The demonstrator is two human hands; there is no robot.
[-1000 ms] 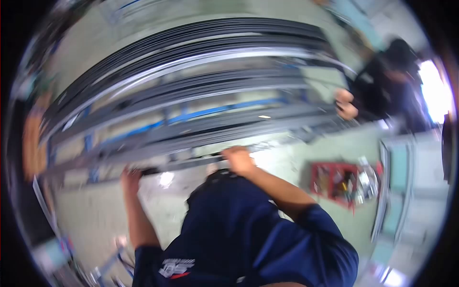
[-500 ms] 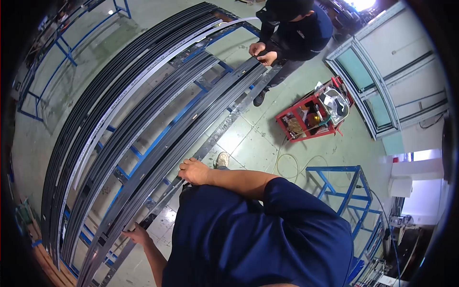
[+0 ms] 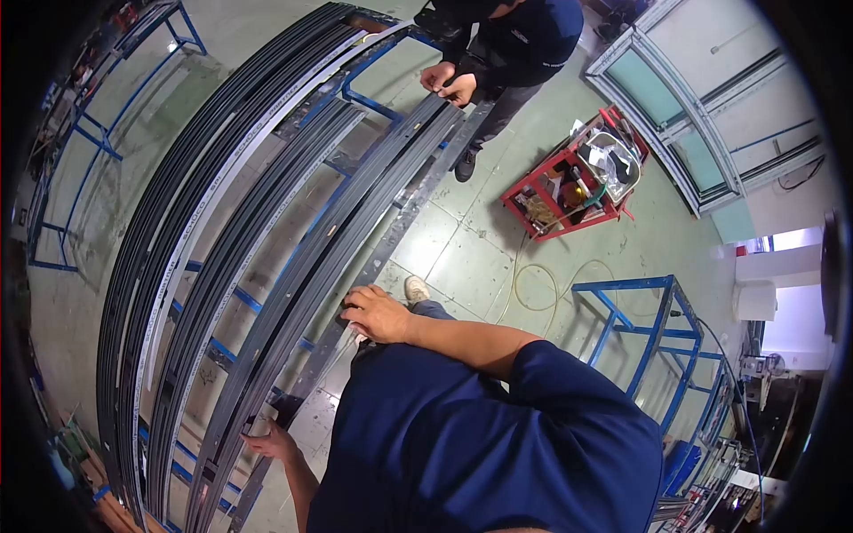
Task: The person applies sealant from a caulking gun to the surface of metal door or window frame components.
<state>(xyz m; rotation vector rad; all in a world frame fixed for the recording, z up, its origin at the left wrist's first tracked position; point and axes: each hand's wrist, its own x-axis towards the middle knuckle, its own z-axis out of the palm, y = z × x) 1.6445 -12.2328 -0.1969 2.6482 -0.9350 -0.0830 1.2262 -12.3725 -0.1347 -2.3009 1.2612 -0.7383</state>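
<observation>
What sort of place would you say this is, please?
Probably a workshop, perhaps for window or door frames: long dark profiles lie on a blue rack, with a loaded red cart and a paned frame nearby.

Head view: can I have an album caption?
Left hand, right hand and co-worker's hands along a rack of dark profiles.

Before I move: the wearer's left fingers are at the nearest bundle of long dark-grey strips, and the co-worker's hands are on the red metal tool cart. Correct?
Not quite: the head view shows the co-worker's hands at the far end of the nearest bundle of long dark-grey strips, not on the red metal tool cart. The left fingers are as you say.
</observation>
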